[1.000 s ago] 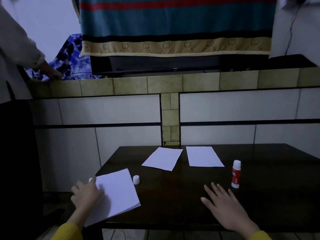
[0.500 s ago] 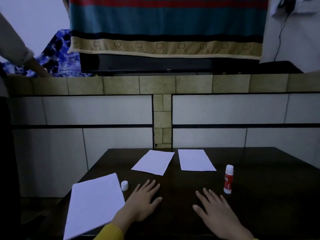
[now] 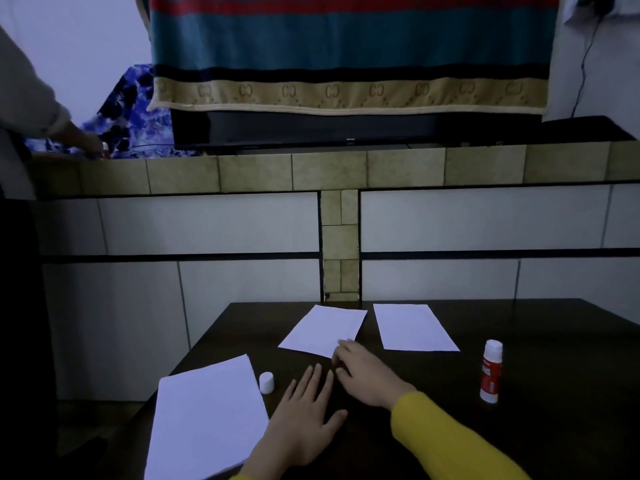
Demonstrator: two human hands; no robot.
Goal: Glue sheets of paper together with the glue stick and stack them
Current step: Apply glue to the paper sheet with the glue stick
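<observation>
No sheets were glued yet: your right hand (image 3: 367,374) pinched the loose white paper sheet (image 3: 323,329), your left hand (image 3: 304,415) lay flat, and the uncapped red-and-white glue stick (image 3: 491,372) stood untouched.

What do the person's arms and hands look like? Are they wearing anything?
Both arms wear long yellow sleeves that stop at the wrists. The right sleeve shows plainly; only a sliver of the left sleeve peeks in at the bottom edge. The left hand and right hand are bare: no gloves, rings or watch that I can see.
</observation>
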